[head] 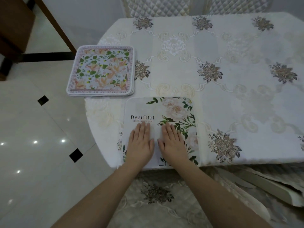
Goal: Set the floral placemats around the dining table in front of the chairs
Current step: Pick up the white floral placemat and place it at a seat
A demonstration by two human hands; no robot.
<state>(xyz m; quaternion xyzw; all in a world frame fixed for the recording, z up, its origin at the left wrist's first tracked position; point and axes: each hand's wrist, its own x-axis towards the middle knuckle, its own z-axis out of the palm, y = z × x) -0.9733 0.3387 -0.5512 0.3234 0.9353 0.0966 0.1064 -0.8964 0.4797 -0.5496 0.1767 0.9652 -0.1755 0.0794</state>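
A white placemat with pale roses, green leaves and the word "Beautiful" lies flat at the near edge of the dining table. My left hand and my right hand rest palm-down side by side on its near half, fingers straight and close together, gripping nothing. A stack of several square floral placemats with orange flowers and a lettered border sits at the table's left corner, partly overhanging the edge.
The table wears a cream cloth with embroidered grey-brown roses. Two quilted chair backs stand at the far side. A cushioned chair seat lies below the near edge. Glossy white floor tiles and dark wooden furniture are to the left.
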